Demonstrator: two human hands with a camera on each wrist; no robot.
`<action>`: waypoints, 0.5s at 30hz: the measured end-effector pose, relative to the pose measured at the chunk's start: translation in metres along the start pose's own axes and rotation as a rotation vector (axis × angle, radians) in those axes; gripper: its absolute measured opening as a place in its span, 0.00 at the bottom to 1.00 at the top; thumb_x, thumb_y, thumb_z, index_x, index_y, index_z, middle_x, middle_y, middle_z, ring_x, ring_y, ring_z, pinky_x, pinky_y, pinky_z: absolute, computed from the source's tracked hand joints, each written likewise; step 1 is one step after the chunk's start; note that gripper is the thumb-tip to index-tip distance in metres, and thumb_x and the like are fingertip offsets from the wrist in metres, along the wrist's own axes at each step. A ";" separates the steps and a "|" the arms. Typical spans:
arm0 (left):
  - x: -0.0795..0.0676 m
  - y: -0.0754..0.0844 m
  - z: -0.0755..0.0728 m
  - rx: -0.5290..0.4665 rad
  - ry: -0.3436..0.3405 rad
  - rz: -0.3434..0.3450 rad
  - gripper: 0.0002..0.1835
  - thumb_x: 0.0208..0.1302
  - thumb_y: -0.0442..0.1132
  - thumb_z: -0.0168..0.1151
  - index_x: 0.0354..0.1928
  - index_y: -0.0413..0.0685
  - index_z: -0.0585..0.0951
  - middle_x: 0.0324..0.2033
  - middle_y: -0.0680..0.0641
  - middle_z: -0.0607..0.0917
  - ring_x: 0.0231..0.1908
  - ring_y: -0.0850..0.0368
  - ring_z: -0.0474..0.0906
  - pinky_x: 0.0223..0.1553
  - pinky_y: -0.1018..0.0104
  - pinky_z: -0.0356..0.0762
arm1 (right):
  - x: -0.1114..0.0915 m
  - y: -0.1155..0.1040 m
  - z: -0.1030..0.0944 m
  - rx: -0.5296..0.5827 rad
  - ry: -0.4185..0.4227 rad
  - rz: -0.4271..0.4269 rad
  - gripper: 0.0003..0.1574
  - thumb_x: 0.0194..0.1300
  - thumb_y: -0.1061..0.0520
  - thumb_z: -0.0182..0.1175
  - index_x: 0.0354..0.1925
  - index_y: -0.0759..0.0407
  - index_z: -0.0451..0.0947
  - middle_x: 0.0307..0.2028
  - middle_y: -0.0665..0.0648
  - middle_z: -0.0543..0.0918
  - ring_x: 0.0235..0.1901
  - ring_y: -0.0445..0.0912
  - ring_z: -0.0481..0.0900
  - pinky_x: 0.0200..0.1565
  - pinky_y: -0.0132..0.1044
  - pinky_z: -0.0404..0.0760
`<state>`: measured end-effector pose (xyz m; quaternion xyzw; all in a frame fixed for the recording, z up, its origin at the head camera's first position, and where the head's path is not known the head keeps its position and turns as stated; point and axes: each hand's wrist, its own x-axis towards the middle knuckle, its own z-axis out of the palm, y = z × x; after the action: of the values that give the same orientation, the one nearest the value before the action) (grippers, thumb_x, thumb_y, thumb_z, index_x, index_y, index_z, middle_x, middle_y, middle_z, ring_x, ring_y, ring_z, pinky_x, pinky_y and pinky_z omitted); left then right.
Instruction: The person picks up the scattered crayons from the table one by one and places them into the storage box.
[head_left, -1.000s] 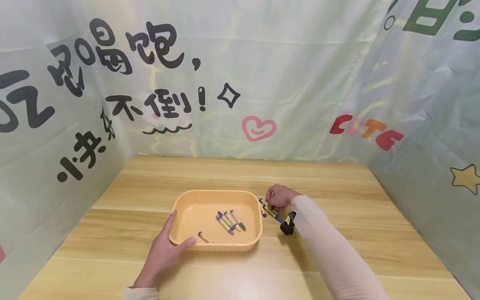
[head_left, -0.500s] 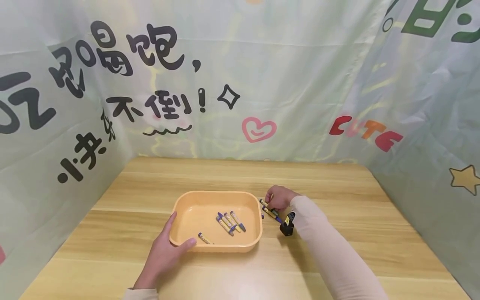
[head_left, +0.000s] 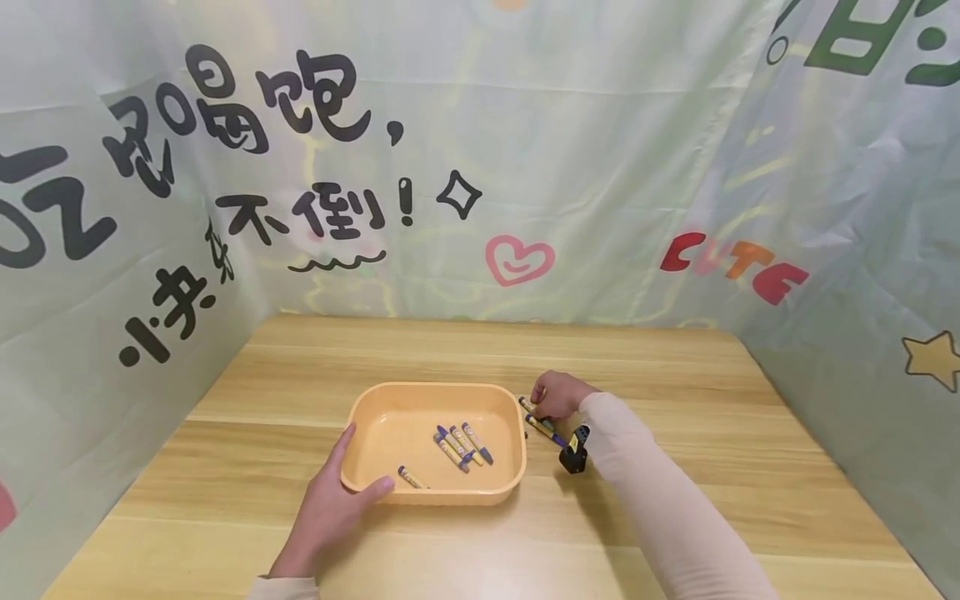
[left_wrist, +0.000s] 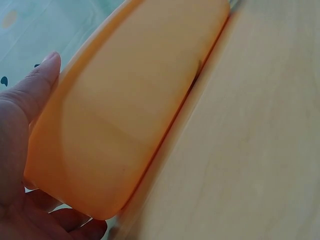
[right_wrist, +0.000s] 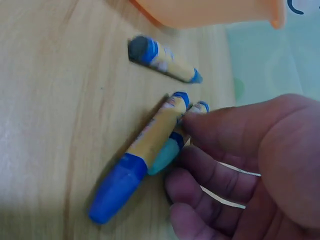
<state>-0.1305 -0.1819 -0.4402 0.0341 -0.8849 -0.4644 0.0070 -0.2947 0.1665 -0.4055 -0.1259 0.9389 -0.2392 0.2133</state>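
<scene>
My left hand (head_left: 330,510) holds the front left corner of an orange plastic tray (head_left: 431,498). In the left wrist view its thumb lies along the tray's rim and its fingers reach under the corner. To the right of the tray, my right hand (head_left: 561,395) pinches a green crayon (right_wrist: 166,156) between thumb and fingers. A blue crayon (right_wrist: 142,150) lies right against the green one on the table. Closer to the tray is a dark-ended crayon (right_wrist: 170,62). Several crayons (head_left: 452,450) lie inside the tray, one crayon (head_left: 412,477) apart near its front wall.
A wooden table (head_left: 660,367) carries everything. Printed cloth (head_left: 600,167) hangs behind it and along both sides. A small black device (head_left: 574,454) sits at my right wrist.
One loose crayon beside the tray has shifted left and is now mostly hidden behind the tray's right rim in the head view. Both hands stay nearly in place.
</scene>
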 end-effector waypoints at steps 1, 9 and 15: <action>0.000 0.000 0.000 0.001 -0.001 0.001 0.57 0.53 0.57 0.72 0.77 0.50 0.47 0.67 0.28 0.63 0.62 0.30 0.65 0.61 0.35 0.61 | 0.000 -0.001 0.000 -0.001 0.002 0.005 0.10 0.59 0.64 0.64 0.41 0.62 0.78 0.29 0.53 0.81 0.24 0.43 0.77 0.26 0.32 0.77; 0.001 -0.001 0.001 0.013 -0.002 0.007 0.57 0.53 0.57 0.71 0.77 0.49 0.47 0.67 0.27 0.63 0.62 0.28 0.65 0.60 0.35 0.62 | -0.001 -0.001 -0.004 -0.035 0.002 -0.011 0.11 0.58 0.65 0.62 0.42 0.63 0.78 0.28 0.53 0.80 0.25 0.43 0.77 0.28 0.32 0.78; 0.001 -0.001 0.000 0.012 -0.003 0.006 0.58 0.53 0.57 0.71 0.77 0.49 0.47 0.67 0.27 0.62 0.62 0.28 0.64 0.60 0.34 0.61 | -0.001 -0.001 -0.010 0.022 -0.017 -0.032 0.14 0.61 0.67 0.57 0.47 0.68 0.77 0.28 0.54 0.80 0.22 0.41 0.74 0.27 0.31 0.77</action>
<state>-0.1313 -0.1822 -0.4409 0.0308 -0.8879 -0.4590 0.0067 -0.2978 0.1702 -0.3969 -0.1406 0.9322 -0.2517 0.2187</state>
